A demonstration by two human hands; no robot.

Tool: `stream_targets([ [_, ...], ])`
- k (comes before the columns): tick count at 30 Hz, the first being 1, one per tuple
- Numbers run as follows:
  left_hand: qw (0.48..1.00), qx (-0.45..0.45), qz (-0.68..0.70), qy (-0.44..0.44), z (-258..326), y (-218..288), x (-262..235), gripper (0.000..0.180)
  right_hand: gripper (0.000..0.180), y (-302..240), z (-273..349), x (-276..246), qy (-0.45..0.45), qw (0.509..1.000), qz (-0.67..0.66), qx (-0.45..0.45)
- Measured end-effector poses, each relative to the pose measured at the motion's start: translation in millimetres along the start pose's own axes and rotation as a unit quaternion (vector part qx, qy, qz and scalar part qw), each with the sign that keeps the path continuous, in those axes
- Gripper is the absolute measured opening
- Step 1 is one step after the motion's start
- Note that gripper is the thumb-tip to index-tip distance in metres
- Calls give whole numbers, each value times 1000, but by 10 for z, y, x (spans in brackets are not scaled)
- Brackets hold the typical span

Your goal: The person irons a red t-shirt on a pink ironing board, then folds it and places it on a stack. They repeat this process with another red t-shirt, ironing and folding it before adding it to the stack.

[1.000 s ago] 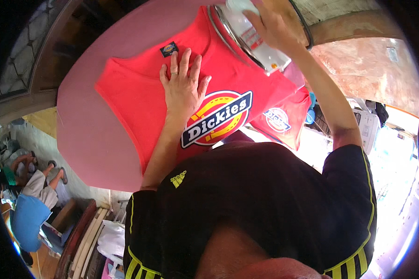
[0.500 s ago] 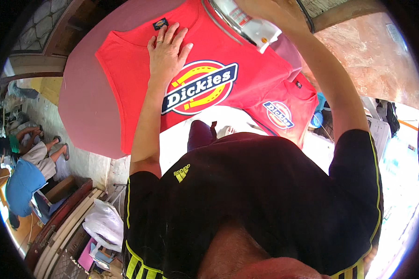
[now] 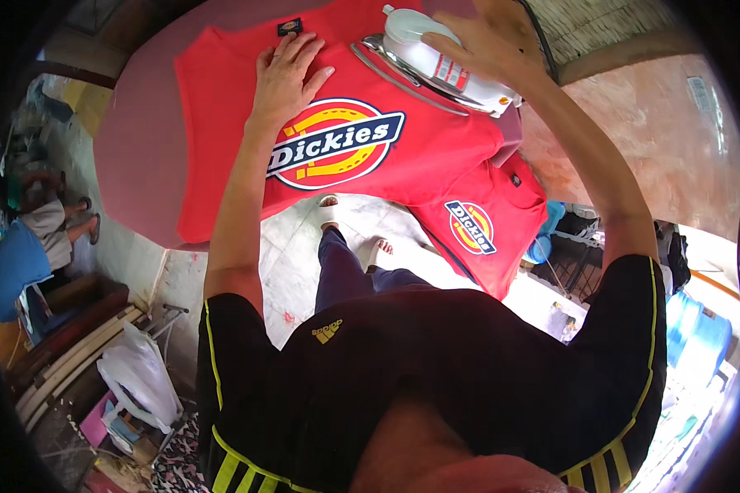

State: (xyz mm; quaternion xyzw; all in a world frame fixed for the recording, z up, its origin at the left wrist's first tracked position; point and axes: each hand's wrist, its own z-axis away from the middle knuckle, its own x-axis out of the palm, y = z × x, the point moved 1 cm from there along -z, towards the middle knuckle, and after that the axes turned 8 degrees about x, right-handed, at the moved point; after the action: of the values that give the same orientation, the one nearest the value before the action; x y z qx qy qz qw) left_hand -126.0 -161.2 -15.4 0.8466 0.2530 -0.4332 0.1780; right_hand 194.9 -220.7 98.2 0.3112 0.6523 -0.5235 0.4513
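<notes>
Slid further up shirt since earlier — left hand (image 3: 284, 78) flat, fingers spread on soft red shirt (image 3: 222, 123); right hand (image 3: 489, 45) gripping iron (image 3: 436, 62) — heavy, hot-soled, handle-only.

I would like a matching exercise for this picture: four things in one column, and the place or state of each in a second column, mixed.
1. left hand
2. right hand
3. white iron
4. second red shirt

a. hangs off the board's edge
b. lies flat on the red shirt
c. grips the iron from above
d. stands on the red shirt, right of the left hand

Pairs: 1-b, 2-c, 3-d, 4-a
</notes>
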Motion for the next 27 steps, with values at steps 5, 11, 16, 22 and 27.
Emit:
stream_targets([
  [5,1000,-22,-7,20,126,689,-151,49,44,-159,-114,-163,-7,999,47,-16],
  [11,996,3,47,-76,269,1364,-200,57,42,-476,-449,-31,34,993,73,-88],
  [16,981,36,161,-103,348,1352,-208,46,43,-899,-733,66,-21,994,74,-75],
  [22,964,-37,262,26,423,1091,-373,24,44,-1139,-995,248,-12,990,74,-116],
  [27,966,-197,-125,107,720,21,-670,27,41,-702,-930,203,-33,987,72,-141],
])
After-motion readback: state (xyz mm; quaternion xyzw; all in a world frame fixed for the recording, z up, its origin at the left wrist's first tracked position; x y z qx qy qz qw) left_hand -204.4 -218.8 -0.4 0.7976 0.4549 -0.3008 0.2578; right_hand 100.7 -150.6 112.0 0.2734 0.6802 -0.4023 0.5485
